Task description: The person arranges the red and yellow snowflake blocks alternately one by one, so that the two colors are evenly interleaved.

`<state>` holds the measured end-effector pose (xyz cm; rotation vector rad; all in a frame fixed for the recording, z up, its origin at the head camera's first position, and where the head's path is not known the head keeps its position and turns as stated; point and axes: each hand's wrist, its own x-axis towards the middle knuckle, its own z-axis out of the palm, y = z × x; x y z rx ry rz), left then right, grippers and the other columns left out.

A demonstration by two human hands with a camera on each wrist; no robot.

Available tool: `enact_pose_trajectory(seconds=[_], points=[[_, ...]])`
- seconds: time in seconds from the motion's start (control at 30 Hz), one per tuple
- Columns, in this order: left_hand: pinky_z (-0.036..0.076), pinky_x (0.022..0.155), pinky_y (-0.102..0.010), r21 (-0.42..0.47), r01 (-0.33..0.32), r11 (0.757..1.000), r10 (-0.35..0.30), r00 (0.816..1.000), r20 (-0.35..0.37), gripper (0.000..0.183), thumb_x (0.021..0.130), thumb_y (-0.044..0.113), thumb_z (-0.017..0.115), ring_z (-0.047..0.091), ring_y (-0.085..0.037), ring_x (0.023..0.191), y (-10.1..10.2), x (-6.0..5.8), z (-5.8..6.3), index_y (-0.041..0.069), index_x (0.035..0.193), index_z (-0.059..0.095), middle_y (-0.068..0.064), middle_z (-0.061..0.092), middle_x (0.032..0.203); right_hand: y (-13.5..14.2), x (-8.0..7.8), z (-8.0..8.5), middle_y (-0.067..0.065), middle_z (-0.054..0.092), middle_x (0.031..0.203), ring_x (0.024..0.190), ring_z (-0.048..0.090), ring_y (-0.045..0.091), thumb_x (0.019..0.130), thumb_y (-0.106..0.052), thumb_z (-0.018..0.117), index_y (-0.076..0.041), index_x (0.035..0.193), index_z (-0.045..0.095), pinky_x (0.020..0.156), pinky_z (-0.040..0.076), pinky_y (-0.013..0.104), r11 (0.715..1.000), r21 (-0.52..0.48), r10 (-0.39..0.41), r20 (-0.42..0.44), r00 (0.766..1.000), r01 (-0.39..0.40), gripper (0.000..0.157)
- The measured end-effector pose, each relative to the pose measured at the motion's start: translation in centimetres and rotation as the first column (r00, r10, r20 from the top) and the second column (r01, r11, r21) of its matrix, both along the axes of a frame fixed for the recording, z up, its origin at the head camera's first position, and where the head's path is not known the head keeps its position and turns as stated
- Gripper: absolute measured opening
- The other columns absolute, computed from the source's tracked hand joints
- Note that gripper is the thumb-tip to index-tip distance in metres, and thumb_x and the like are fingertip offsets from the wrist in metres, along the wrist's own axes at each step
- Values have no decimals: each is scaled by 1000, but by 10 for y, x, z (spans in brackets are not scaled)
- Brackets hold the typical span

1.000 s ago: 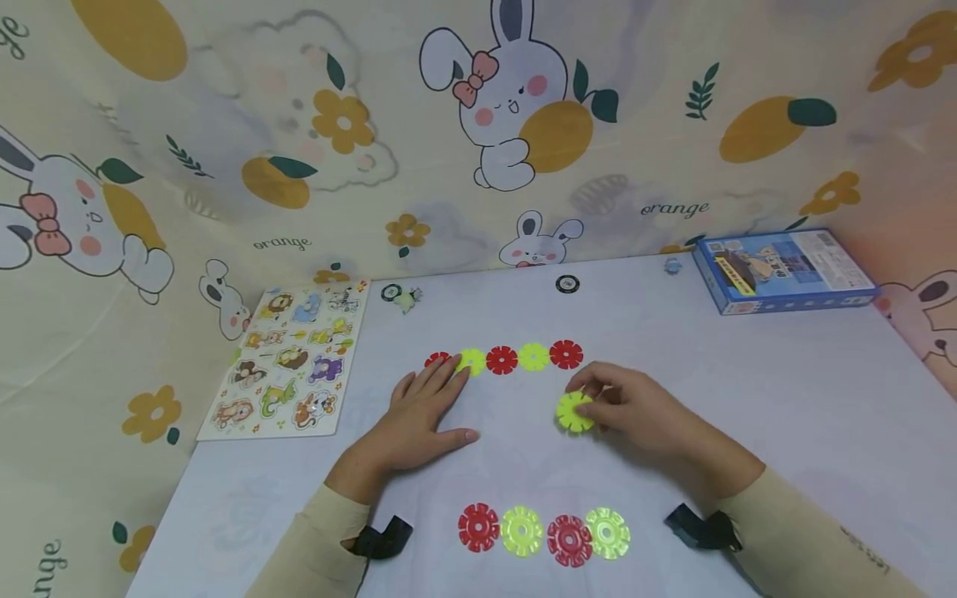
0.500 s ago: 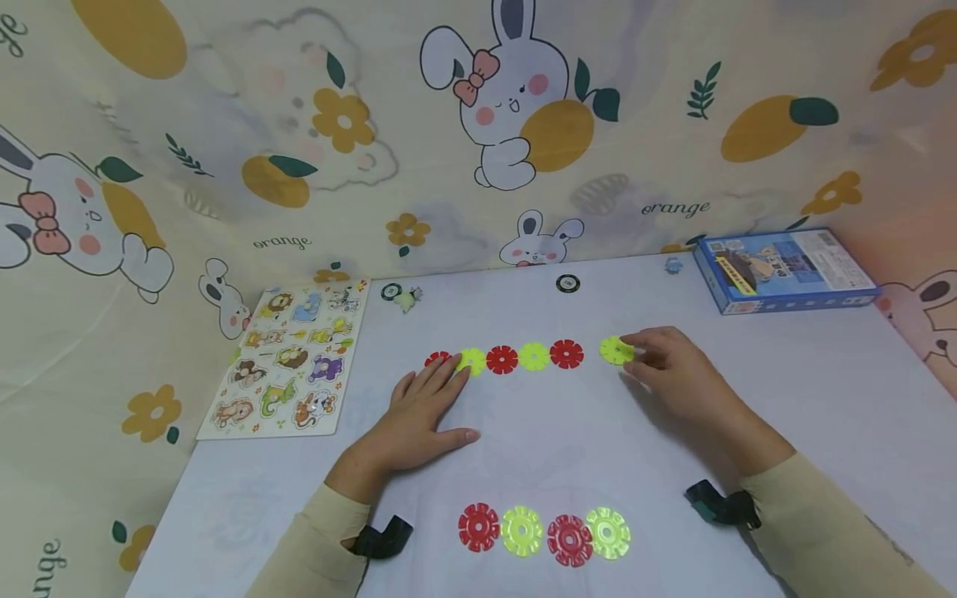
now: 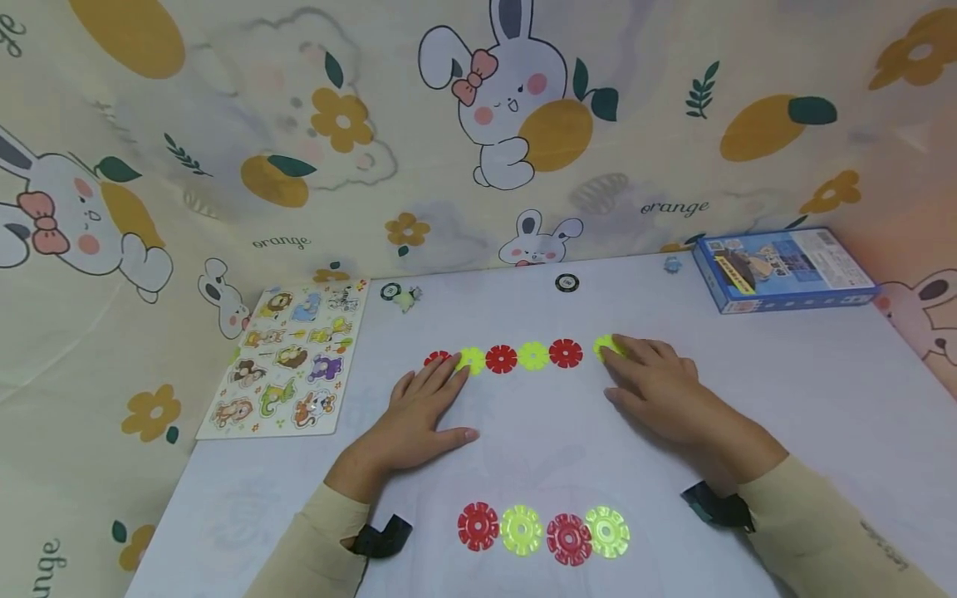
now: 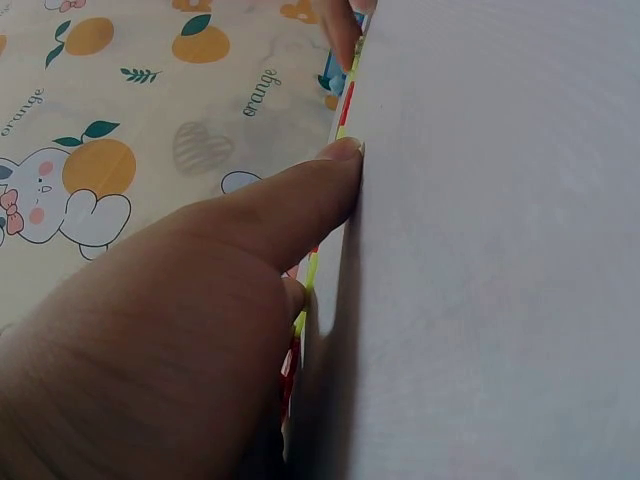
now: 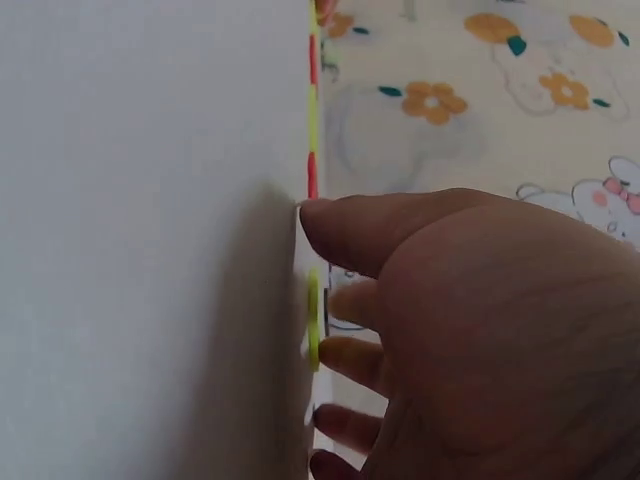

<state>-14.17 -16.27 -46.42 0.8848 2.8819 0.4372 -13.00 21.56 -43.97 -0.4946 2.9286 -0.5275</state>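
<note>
Notched plastic discs, red and yellow-green by turns, form a row across the table. My left hand [image 3: 419,423] lies flat at the left end. Its fingertips cover part of a red disc [image 3: 435,358] and touch the edge of a yellow disc [image 3: 473,360]. Farther along are a red disc [image 3: 501,359], a yellow one and another red disc [image 3: 565,353]. Past a small gap, my right hand [image 3: 665,394] rests its extended fingertips on a single yellow disc [image 3: 604,345], partly hiding it. In the right wrist view the thumb stands apart from that yellow disc [image 5: 313,325].
Nearer me is a second row: a red disc [image 3: 478,526], a yellow disc [image 3: 521,530], another red and another yellow. An animal picture board [image 3: 287,365] lies at left. A blue box [image 3: 785,270], a black round piece [image 3: 567,283] and small figures stand along the back.
My right hand has carried the yellow disc up and right to the far row's right end, let go of its pinch, and slid it slightly left under its fingertips. The left hand stays put.
</note>
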Motion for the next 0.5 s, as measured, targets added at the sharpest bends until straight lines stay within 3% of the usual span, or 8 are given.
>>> enact_pose_trajectory(seconds=[0.13,0.5], points=[[7,109,-57,-1,-4,1000,4,1000,-4,89,82,72,48,3,-19,144,0,0,0,27,154,21,5,7,160,-2,0,0,12,27,153,137,20,38,89,-42,65,-13,147,40,95,26,61,1000,-8,15,-12,1000,-15,69],[6,109,-57,2,-5,1000,5,1000,-10,89,82,73,49,4,-20,144,0,1,-1,27,153,22,5,8,160,-3,2,-2,12,27,152,133,21,40,85,-52,65,-19,146,42,93,26,60,1000,13,10,-30,999,-10,73]])
